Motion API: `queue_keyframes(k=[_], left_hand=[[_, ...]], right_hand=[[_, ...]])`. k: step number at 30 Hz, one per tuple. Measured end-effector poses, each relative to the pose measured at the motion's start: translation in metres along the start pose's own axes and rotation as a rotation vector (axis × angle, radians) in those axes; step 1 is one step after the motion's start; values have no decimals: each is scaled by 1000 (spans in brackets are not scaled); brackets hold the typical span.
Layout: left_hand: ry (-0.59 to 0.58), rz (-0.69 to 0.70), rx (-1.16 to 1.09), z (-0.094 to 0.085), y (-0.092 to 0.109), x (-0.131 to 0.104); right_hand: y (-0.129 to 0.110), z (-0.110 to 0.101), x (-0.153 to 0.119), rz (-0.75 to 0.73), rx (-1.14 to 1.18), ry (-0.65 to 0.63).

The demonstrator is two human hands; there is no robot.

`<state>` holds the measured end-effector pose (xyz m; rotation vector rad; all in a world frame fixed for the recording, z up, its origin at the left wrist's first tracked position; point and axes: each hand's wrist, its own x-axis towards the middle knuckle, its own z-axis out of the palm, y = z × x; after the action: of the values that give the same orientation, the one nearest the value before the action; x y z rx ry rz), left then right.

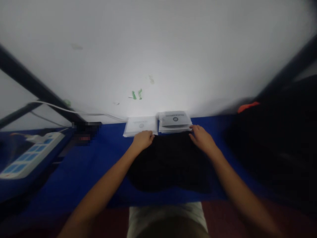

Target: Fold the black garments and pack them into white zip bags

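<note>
A piece of black cloth (170,162), dark and hard to make out in detail, lies spread in front of me on a blue-covered table (91,168). At its far left corner, my left hand (143,140) is closed with the fingers pinched on the edge. Opposite, my right hand (202,138) has its thumb on the far right corner and its fingers over the edge. Just beyond the cloth are two stacks of flat white packets: a left stack (141,125) and a right stack (174,119) with dark print. My right fingertips come close to the right stack.
On the left rests a white power strip (32,155) with blue sockets and a plug. A white cable (74,111) runs along the wall (158,59). To the right is a large dark mass (277,152) with an orange piece (248,106) on top. Dark frame bars slant at both sides.
</note>
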<state>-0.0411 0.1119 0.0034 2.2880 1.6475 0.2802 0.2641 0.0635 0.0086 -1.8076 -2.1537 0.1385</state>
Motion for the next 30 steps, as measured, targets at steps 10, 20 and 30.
queue_keyframes(k=[10, 20, 30], left_hand=[[-145, 421, -150, -17, -15, -63], [-172, 430, -334, -47, -8, -103], [-657, 246, -535, -40, -7, -125]], right_hand=[[-6, -7, -11, -226, 335, -526], [-5, -38, -26, -259, 480, -521], [-19, -38, -83, -115, 691, -908]])
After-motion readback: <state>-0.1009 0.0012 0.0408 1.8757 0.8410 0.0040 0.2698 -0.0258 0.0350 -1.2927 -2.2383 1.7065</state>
